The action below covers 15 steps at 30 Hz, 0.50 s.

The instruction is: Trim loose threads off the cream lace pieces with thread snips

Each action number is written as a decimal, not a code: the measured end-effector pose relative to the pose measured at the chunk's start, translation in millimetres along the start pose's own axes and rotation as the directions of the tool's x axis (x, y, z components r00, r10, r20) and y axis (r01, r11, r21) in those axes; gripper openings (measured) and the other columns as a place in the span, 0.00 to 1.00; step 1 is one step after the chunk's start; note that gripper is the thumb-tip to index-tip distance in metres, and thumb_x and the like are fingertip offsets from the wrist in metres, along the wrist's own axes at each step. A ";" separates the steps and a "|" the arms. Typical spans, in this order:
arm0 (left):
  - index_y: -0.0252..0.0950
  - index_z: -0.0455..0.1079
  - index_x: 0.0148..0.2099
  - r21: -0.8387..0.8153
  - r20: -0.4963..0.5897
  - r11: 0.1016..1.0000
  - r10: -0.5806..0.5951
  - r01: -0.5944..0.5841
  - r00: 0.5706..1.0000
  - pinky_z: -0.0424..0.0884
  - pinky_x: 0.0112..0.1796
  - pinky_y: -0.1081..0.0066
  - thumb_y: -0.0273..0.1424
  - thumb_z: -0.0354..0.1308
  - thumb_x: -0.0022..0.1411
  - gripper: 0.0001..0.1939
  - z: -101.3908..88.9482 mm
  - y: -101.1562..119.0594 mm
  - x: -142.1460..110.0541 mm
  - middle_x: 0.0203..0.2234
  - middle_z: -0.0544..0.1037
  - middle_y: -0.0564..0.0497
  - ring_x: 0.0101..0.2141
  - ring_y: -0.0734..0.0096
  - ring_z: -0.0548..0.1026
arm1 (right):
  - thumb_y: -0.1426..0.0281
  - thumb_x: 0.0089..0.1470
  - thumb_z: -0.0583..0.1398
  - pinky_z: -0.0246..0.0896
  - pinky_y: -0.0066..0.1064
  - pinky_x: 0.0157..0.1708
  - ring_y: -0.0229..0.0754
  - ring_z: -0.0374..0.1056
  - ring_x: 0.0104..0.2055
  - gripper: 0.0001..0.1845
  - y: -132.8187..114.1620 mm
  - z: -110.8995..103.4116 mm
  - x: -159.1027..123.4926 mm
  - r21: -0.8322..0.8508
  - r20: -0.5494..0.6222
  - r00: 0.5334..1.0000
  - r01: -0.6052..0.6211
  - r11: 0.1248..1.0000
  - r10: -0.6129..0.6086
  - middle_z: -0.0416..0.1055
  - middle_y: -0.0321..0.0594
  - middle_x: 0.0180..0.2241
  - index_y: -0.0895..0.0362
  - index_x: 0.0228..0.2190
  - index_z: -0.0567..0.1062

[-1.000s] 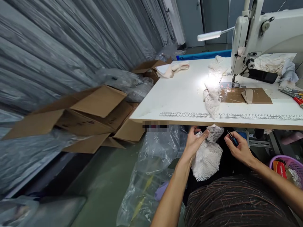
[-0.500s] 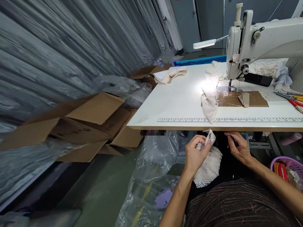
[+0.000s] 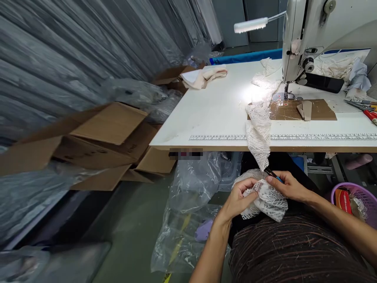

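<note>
My left hand (image 3: 240, 200) pinches a gathered piece of white lace fabric (image 3: 272, 200) over my lap. In my right hand (image 3: 287, 184) is a small dark-and-blue tool, apparently thread snips (image 3: 274, 175), its tip against the narrow join above the held lace. From that join a lace strip (image 3: 258, 137) runs up over the table edge toward the sewing machine (image 3: 290, 51). The snips' blades are partly hidden by fingers and lace, so I cannot tell whether they are closed.
On the white table (image 3: 206, 114) lie a folded beige cloth (image 3: 206, 76), a brown plate (image 3: 319, 110), a black phone (image 3: 324, 82) and red-handled scissors (image 3: 369, 116). A cardboard box (image 3: 108, 125) stands left. A purple basket (image 3: 335, 188) is at the right, and plastic bags (image 3: 191, 188) hang below the table.
My right hand has moved left and brought the snips to the lace. My left hand has come down, and the lace strip now hangs further over the table edge. The view has shifted.
</note>
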<state>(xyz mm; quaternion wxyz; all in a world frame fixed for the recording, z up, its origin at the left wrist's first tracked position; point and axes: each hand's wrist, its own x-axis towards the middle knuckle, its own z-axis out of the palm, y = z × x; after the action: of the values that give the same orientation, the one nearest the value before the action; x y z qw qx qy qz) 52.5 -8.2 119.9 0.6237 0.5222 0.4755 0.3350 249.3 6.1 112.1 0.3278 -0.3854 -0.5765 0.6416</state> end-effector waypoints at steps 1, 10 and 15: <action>0.36 0.77 0.30 -0.031 -0.058 0.999 -0.019 0.017 0.998 0.66 0.30 0.72 0.35 0.66 0.49 0.08 -0.5 -1.2 2.4 0.23 0.76 0.51 0.26 0.69 0.71 | 0.38 0.49 0.58 0.47 0.25 0.21 0.31 0.50 0.22 0.34 0.3 0.8 -1.0 0.000 -0.012 1.000 -0.004 1.000 0.004 0.57 0.30 0.20 0.59 0.25 0.71; 0.34 0.78 0.37 0.120 -0.104 0.988 0.111 -0.099 0.988 0.70 0.38 0.69 0.44 0.67 0.50 0.18 4.7 5.5 10.0 0.32 0.81 0.47 0.35 0.63 0.76 | 0.46 0.56 0.57 0.49 0.26 0.23 0.33 0.50 0.23 0.26 -6.0 4.1 -9.1 -0.167 -0.055 0.997 0.035 0.985 -0.045 0.58 0.30 0.22 0.58 0.30 0.70; 0.34 0.79 0.34 0.156 -0.153 0.984 0.115 -0.091 0.982 0.72 0.40 0.67 0.45 0.64 0.57 0.17 5.6 6.0 5.4 0.31 0.83 0.46 0.35 0.61 0.78 | 0.49 0.65 0.46 0.49 0.28 0.25 0.35 0.54 0.24 0.28 -10.1 -2.8 -6.2 -0.391 -0.020 0.994 0.087 0.916 -0.104 0.60 0.33 0.23 0.58 0.31 0.71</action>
<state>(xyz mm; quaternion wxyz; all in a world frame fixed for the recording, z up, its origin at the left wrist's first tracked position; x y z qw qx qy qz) 60.1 -3.7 124.4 0.5245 0.5622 0.5202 0.3718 254.5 3.3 122.8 0.2871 -0.4272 -0.7038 0.4895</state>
